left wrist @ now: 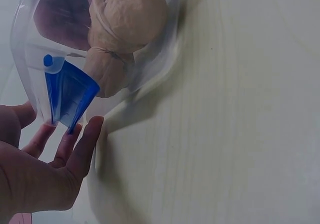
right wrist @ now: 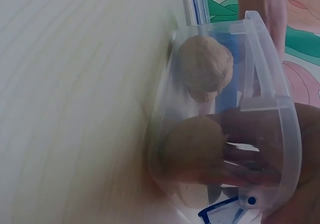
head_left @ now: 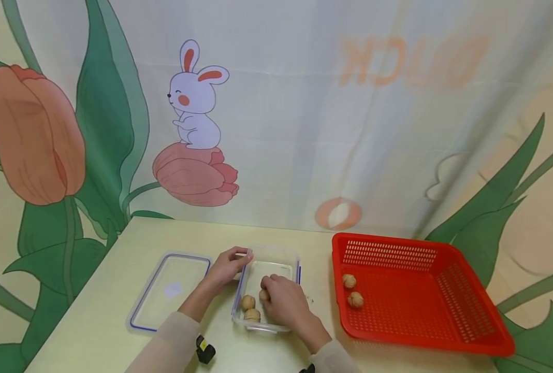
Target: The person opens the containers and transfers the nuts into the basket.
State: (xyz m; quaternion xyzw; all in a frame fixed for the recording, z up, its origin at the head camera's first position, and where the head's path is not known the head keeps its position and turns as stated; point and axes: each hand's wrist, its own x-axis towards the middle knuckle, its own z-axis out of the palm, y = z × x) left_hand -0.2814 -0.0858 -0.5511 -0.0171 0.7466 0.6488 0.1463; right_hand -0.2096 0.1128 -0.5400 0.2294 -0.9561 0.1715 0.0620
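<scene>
Clear box (head_left: 276, 270) holds walnuts (head_left: 251, 315); red basket (head_left: 407, 305) has two.

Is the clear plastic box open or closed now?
Open: the lid lies apart on the table, and the right hand is inside the box.

Brown walnuts (head_left: 248, 302) — in clear box (head_left: 276, 266)

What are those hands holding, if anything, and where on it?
The right hand holds a walnut by its sides, inside the clear container. The left hand touches that container's left side near the far corner; whether it grips there, I can't tell.
</scene>
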